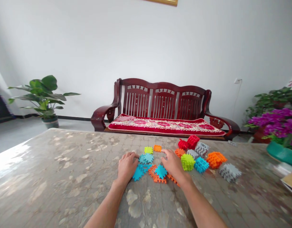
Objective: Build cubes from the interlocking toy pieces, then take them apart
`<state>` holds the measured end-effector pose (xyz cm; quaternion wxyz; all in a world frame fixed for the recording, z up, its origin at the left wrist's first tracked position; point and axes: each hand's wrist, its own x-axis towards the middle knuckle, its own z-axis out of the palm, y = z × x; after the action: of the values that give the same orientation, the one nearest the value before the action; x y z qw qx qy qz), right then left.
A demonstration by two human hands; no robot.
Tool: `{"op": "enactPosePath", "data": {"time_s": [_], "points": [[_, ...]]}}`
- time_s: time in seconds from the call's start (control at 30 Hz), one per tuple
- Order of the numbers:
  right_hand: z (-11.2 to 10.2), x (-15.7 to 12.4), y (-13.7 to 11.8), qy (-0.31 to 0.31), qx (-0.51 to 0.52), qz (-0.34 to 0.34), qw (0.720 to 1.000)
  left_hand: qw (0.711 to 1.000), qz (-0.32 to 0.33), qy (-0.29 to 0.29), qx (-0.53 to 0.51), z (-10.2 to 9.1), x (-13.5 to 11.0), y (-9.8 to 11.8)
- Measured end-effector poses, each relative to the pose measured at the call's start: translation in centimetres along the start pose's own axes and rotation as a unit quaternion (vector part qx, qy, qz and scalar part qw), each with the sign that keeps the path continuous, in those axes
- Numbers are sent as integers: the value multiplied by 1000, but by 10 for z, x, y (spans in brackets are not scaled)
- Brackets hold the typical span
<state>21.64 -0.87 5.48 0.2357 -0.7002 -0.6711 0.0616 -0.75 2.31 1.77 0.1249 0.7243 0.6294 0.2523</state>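
Observation:
Flat plastic interlocking tiles lie loose on the table between my hands: blue tiles [146, 158], orange tiles [157, 177], a yellow-green tile [148, 149] and an orange tile [157, 148]. My left hand [126, 167] rests on the table with curled fingers touching a blue tile. My right hand [172, 164] lies over the orange tiles, its forefinger stretched toward the small orange tile. To the right stand built cubes: yellow-green [187, 162], blue [201, 164], orange [216, 159], grey [230, 172], red [188, 142].
The table [65, 177] has a marbled cover under clear film. Behind it stands a dark red wooden bench [163, 104] with a red cushion. A green pot of purple flowers [282, 139] sits at the table's right edge; a leafy plant [44, 95] stands on the floor at left.

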Motion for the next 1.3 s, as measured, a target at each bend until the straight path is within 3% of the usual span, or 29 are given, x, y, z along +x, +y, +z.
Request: {"op": "enactPosePath", "data": {"time_s": [0.37,0.67,0.83,0.97,1.17,1.3], "points": [[45,56,-68,-49,-108,34,992,1000,-5,10,-4,2,0,0],[53,60,-71,-56,-134,58,988,1000,-6,7,-6,5,1,-3],[37,48,-68,-36,-129,13,991,1000,-5,1,-9,5,2,-4],[11,31,-54,27,-79,-19,996,1000,-2,4,-6,4,2,-4],[-41,-1,10,130,-7,39,991,1000,1,4,3,4,2,-4],[-68,-14,55,144,-40,94,984,1000,3,2,6,2,1,-3]]}}
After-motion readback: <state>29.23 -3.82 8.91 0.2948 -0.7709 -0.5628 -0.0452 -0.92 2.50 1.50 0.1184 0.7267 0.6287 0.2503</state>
